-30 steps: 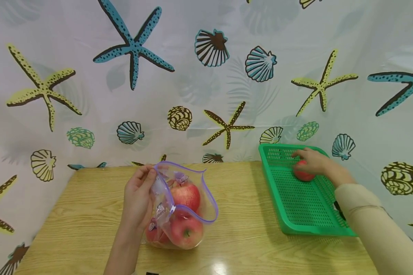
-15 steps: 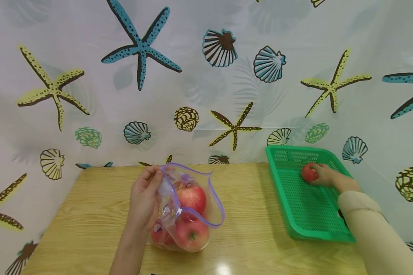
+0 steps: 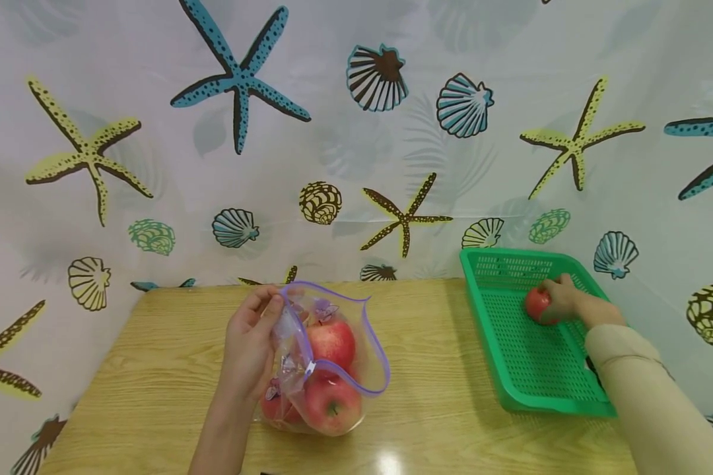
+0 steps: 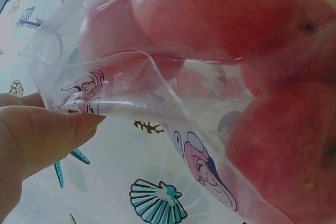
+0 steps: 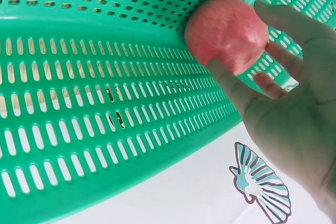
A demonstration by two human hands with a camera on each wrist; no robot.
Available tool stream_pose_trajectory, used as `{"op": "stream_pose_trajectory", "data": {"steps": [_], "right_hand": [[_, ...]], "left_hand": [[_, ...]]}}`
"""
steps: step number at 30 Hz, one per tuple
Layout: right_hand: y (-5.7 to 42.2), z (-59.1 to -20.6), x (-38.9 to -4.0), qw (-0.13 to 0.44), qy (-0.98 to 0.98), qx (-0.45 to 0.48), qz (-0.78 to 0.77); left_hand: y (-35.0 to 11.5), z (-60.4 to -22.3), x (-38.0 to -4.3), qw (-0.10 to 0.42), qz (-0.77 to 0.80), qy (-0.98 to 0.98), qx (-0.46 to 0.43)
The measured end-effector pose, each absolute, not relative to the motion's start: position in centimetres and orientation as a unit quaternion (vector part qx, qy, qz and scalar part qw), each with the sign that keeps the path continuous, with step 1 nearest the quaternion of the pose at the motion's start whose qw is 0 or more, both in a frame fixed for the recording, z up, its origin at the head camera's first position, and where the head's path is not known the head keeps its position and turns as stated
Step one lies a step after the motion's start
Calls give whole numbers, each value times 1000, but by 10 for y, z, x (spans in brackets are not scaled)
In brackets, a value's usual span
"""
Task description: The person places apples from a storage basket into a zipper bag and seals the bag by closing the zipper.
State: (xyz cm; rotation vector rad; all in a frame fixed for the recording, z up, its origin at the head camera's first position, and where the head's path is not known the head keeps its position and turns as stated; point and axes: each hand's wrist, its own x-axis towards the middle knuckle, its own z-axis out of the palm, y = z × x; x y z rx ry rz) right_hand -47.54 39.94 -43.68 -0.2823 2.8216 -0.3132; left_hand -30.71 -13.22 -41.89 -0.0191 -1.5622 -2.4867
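Observation:
In the head view my left hand [image 3: 249, 349] pinches the rim of a clear zip bag [image 3: 291, 323] with a purple closure. Its mouth gapes open, and several red apples [image 3: 333, 402] sit inside. The left wrist view shows the thumb [image 4: 47, 135] pressing the printed plastic. Over on the right, my right hand [image 3: 564, 300] grips a single red apple [image 3: 536, 305] in a green basket [image 3: 492, 369]. Thumb and fingers lie around that apple [image 5: 226, 35] in the right wrist view. It appears to be still on the basket floor, close to the slotted wall.
A wood-grain table [image 3: 428, 369] carries the bag and the basket, with bare wood between them. Behind it hangs a white curtain [image 3: 344, 158] printed with starfish and shells. Something small and dark [image 3: 591, 364] shows at my right sleeve [image 3: 624, 349].
My right hand has shifted from above the apple to its right side and closed around it. The apple has moved slightly nearer within the basket. The left hand keeps its pinch on the bag.

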Motion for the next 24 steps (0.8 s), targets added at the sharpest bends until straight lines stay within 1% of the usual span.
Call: {"op": "stream_pose_trajectory", "data": {"steps": [3,6,8,15,20,24], "right_hand": [[399,-436,-477,135,978,-123,-97],[397,-436,-477,141,977,-137,-86],[396,-438,-476,154,976,-129,-88],[393,-444,-469,243,956,-72,-145],[386,-441,-464,251,955,-72,-140],[380,-438,-460,258,954,-74,-135]], "left_hand": [[-132,-420,-307,101,-840,-533,-18],[-132,-421,-307,102,-834,-541,-22],[-132,-421,-306,104,-830,-548,-23],[-132,-421,-307,102,-823,-558,-35],[-133,-420,-307,107,-821,-561,-21],[-133,-419,-307,103,-820,-563,-14]]}}
